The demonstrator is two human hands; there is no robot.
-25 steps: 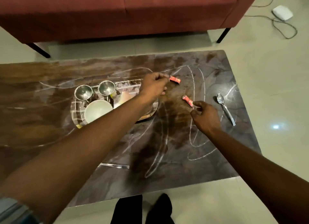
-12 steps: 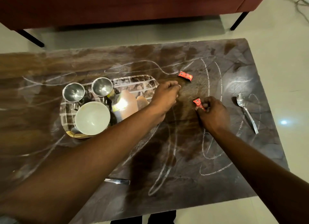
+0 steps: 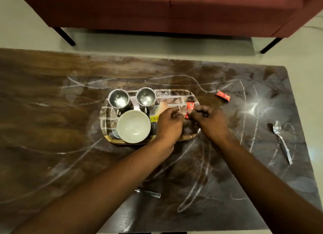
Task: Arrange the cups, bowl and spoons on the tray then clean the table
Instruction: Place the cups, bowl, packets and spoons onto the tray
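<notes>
A brick-patterned tray (image 3: 176,96) lies mid-table. On its left half stand two steel cups (image 3: 118,99) (image 3: 146,96), with a white bowl (image 3: 133,126) in front of them. My right hand (image 3: 210,122) hovers over the tray's right end and pinches a red wrapper (image 3: 189,107). My left hand (image 3: 168,124) is beside it over the tray, fingers curled, with nothing visible in them. One spoon (image 3: 281,141) lies on the table at the far right. A second spoon's handle (image 3: 150,193) shows near the front edge, partly hidden under my left forearm.
Another red wrapper (image 3: 222,95) lies on the table just right of the tray. The dark table top (image 3: 52,129) is marked with white chalky streaks. A maroon sofa (image 3: 157,10) stands beyond the table's far edge.
My right hand picked the nearer red wrapper off the table and carried it left over the tray. My left hand drew back from the farther wrapper to above the tray.
</notes>
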